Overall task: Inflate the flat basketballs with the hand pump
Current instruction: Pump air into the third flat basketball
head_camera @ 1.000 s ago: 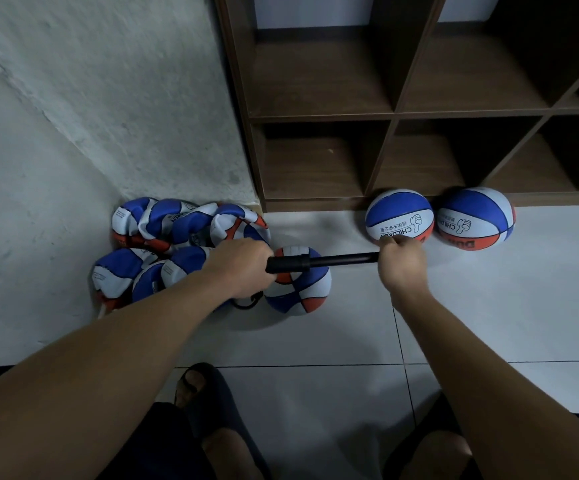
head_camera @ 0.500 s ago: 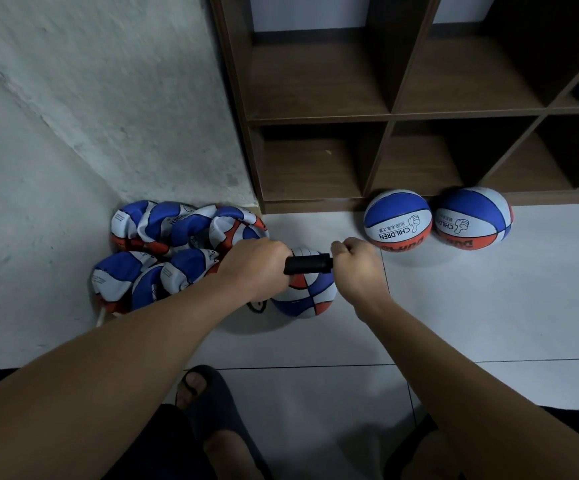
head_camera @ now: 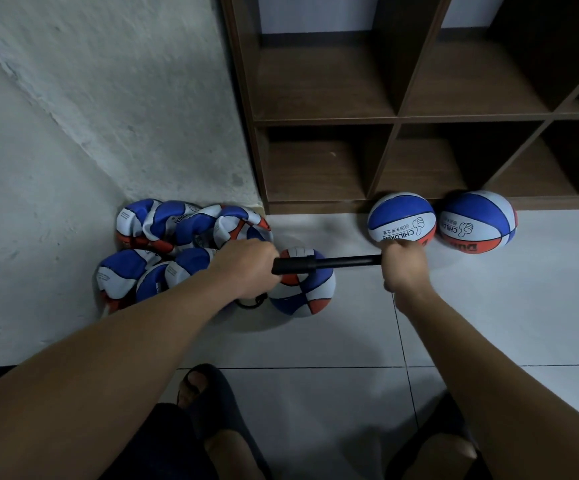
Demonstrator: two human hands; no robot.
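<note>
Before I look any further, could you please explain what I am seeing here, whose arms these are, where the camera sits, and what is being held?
There is no machine here: a person wears a camera on the head, so the one view looks forward and down along their own bare arms. The left hand grips the barrel of a black pump, and the right hand grips its handle end, with the rod drawn out. Under the pump a ball lies on the tiled floor. A pile of flat balls lies in the corner to the left. Two round balls sit by the foot of a wooden shelf. The person's feet show at the bottom.
</note>
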